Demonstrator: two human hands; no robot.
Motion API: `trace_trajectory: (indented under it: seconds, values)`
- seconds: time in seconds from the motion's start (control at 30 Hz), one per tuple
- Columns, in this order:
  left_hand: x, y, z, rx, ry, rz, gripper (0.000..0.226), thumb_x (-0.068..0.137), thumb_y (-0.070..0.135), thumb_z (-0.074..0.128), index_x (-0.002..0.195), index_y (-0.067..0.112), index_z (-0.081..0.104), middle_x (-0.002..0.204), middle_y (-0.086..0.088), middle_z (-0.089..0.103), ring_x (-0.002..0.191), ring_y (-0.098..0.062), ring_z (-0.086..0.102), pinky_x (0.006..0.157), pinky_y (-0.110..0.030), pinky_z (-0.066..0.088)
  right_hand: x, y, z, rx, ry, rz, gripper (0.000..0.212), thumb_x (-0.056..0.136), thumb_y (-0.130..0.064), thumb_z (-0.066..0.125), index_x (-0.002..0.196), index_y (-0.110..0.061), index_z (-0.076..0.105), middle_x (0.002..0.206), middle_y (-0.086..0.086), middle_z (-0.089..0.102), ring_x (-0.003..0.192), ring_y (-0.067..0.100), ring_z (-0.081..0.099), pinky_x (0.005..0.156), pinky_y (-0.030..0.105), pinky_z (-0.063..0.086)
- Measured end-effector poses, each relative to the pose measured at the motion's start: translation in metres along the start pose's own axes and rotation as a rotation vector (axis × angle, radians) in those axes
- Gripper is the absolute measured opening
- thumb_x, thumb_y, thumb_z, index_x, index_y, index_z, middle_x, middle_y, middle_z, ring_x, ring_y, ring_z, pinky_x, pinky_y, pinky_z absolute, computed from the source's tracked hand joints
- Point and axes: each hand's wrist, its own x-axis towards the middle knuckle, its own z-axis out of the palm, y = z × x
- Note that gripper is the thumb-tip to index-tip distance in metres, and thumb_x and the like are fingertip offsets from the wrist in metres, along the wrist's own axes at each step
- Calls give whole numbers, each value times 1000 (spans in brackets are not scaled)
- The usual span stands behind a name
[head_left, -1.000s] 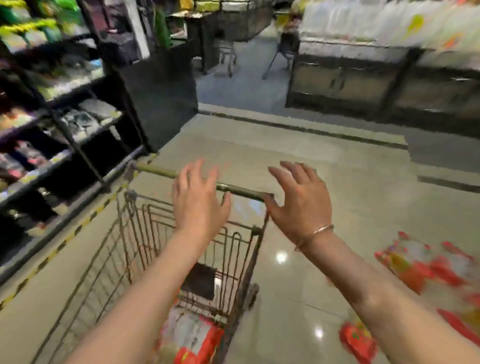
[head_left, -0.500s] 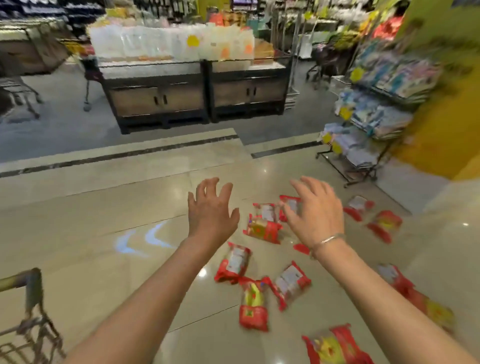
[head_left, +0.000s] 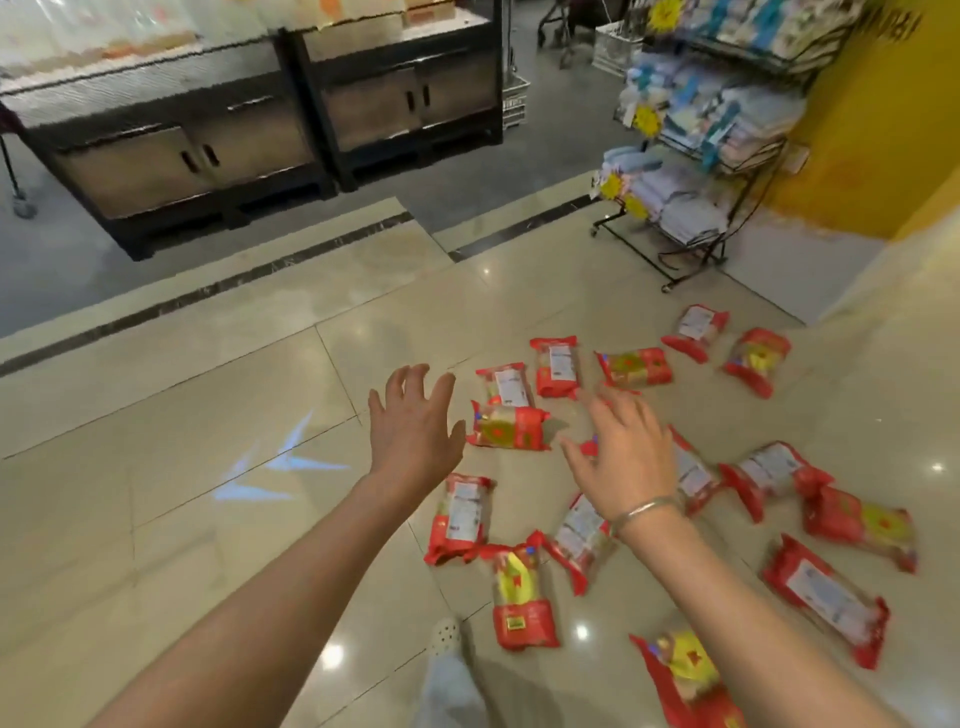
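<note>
Several red food packets lie scattered flat on the shiny tiled floor (head_left: 156, 519), among them one (head_left: 509, 428) just right of my left hand, one (head_left: 553, 364) farther off and one (head_left: 462, 514) nearer to me. My left hand (head_left: 413, 426) is stretched out above the floor, fingers spread, holding nothing. My right hand (head_left: 626, 457), with a silver bangle at the wrist, hovers over the middle of the packets with fingers spread and nothing in it. It hides part of a packet beneath it.
A wire rack (head_left: 696, 171) of folded cloth goods stands at the right, beside a yellow wall (head_left: 878, 130). Dark display cabinets (head_left: 249, 140) line the back. My foot in a white perforated shoe (head_left: 447, 636) shows at the bottom. A projected arrow mark (head_left: 275, 467) glows on the floor.
The view swung right, away from the shopping cart, which has left the frame. The scattered packets came into view, and both hands now reach out over them.
</note>
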Motion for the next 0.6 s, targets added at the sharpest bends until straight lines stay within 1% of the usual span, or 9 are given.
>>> trace_trajectory:
  seconds: [0.03, 0.1, 0.2, 0.27, 0.33, 0.37, 0.43, 0.5, 0.6]
  values:
    - [17, -9, 10, -1, -6, 24, 54, 87, 37, 58, 137, 21, 46, 148, -12, 37, 139, -35, 27, 108, -56, 29, 9, -1, 15, 4, -22, 36, 57, 74, -39, 69, 126, -18, 62, 121, 13, 64, 114, 37, 56, 89, 49, 50]
    - [50, -27, 32, -19, -13, 64, 52, 84, 33, 62, 133, 16, 52, 143, -16, 43, 134, -39, 34, 103, -59, 33, 25, -5, 44, 0, -71, 100, 57, 76, -38, 72, 128, -17, 60, 125, 13, 62, 119, 38, 54, 94, 51, 48]
    - [89, -45, 68, -13, -84, 72, 53, 83, 32, 64, 131, 14, 54, 141, -18, 46, 133, -40, 37, 102, -60, 34, 41, -5, 89, -9, -141, 158, 62, 74, -37, 76, 130, -15, 59, 124, 14, 62, 117, 39, 54, 92, 49, 47]
    - [108, -55, 99, -23, -133, 53, 52, 84, 32, 63, 133, 15, 53, 142, -17, 45, 134, -38, 36, 104, -59, 33, 48, 0, 122, -5, -233, 214, 66, 76, -39, 74, 136, -18, 54, 132, 13, 58, 123, 37, 50, 98, 49, 45]
    - [124, -66, 139, -50, -160, 45, 51, 85, 31, 64, 133, 14, 53, 142, -17, 45, 135, -38, 36, 103, -59, 33, 52, 9, 160, -11, -341, 301, 70, 80, -44, 69, 143, -24, 45, 143, 10, 48, 133, 32, 41, 105, 46, 40]
    - [131, -72, 163, -49, -194, 32, 51, 87, 31, 62, 134, 15, 51, 144, -17, 43, 136, -37, 34, 104, -58, 33, 52, 16, 182, -15, -390, 348, 72, 81, -46, 67, 145, -28, 40, 148, 7, 42, 136, 29, 36, 107, 45, 37]
    - [142, -84, 220, -43, -271, 1, 51, 91, 34, 57, 138, 17, 47, 147, -15, 39, 138, -35, 30, 106, -55, 31, 45, 33, 235, -19, -464, 420, 74, 82, -48, 66, 147, -30, 36, 151, 3, 37, 138, 26, 33, 108, 43, 36]
    - [150, -96, 288, -31, -339, -22, 51, 93, 36, 53, 140, 19, 43, 149, -13, 36, 138, -34, 29, 107, -52, 31, 30, 55, 299, -3, -531, 494, 74, 82, -47, 66, 147, -30, 36, 151, 4, 35, 138, 27, 32, 108, 42, 35]
    - [153, -112, 407, -40, -424, -52, 51, 94, 37, 51, 141, 19, 42, 149, -13, 34, 138, -34, 28, 107, -52, 30, -7, 97, 409, 0, -620, 591, 71, 83, -46, 66, 146, -30, 37, 150, 7, 37, 138, 29, 33, 111, 43, 32]
